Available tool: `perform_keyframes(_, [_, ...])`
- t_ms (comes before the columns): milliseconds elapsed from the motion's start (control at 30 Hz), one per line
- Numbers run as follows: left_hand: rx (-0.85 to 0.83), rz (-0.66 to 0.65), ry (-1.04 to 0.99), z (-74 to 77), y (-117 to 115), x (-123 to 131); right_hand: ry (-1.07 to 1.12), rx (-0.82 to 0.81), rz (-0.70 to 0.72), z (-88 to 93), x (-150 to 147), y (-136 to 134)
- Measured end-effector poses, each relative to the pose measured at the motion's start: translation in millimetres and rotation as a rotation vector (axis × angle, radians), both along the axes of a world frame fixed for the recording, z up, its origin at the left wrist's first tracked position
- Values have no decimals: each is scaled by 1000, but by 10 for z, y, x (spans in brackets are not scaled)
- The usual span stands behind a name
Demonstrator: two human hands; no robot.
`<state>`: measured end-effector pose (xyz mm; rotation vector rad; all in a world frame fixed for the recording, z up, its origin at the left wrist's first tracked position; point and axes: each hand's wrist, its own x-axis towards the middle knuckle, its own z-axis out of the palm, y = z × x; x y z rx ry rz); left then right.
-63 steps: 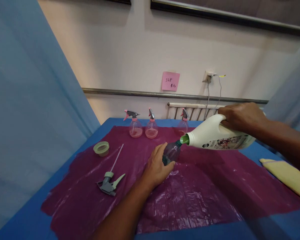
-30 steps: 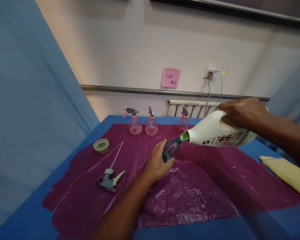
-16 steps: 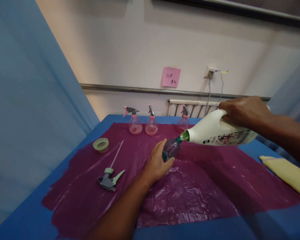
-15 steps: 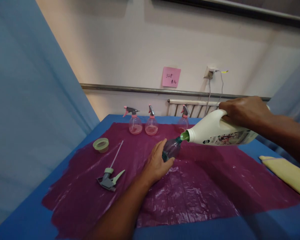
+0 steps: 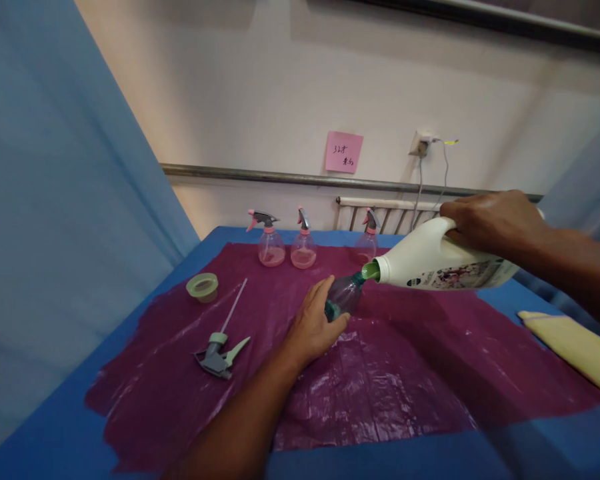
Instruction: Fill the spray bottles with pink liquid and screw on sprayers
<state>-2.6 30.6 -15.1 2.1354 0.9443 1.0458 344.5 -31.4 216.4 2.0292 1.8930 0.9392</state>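
Observation:
My left hand [image 5: 320,317] grips a clear green spray bottle [image 5: 347,292] without its head, tilted to the right over the purple plastic sheet [image 5: 380,387]. My right hand [image 5: 495,220] is closed round the handle of a cream detergent jug [image 5: 445,263], held nearly level. The jug's green spout [image 5: 371,271] meets the mouth of the spray bottle. Some greenish liquid shows low in the bottle, partly behind my fingers. A grey and light green trigger sprayer [image 5: 217,357] with its thin tube lies left of my left forearm. Beyond it is a light green cap [image 5: 203,287].
Along the back stand three spray bottles with pink collars: one at the left [image 5: 271,250], a middle one [image 5: 303,251] and a right one [image 5: 367,245] partly behind the jug. A folded yellow cloth [image 5: 573,347] lies at the right. Blue curtains [image 5: 70,200] hang at the sides.
Both hands, the jug and the bottle hold almost the same places. The greenish liquid in the bottle looks slightly more visible now.

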Motion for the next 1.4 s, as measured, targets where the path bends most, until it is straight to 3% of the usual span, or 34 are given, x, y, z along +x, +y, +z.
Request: perform_keyframes(1400, [-16, -12, 0, -32, 16, 8, 22, -6, 8, 40, -10, -2])
